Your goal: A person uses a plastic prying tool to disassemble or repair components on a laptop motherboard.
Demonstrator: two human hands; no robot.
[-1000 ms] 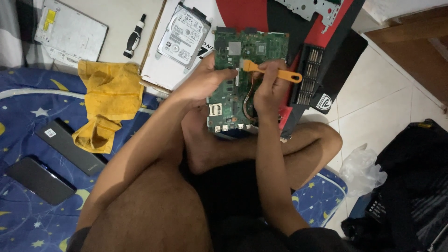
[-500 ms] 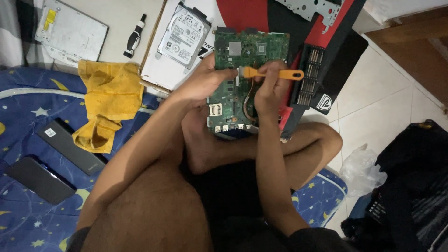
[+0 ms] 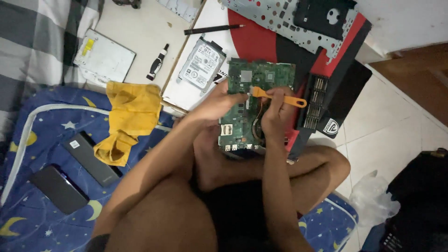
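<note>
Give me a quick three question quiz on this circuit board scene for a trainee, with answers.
1. True or false: the right hand holds an orange plastic tool.
2. Which lies nearest the yellow cloth? A) hard drive B) black pen C) metal bracket
3. Fill in: the left hand steadies the green ____.

Key: 1 true; 2 A; 3 circuit board.

Both hands hide part of the green circuit board [image 3: 242, 116]; tool tip unclear.
</note>
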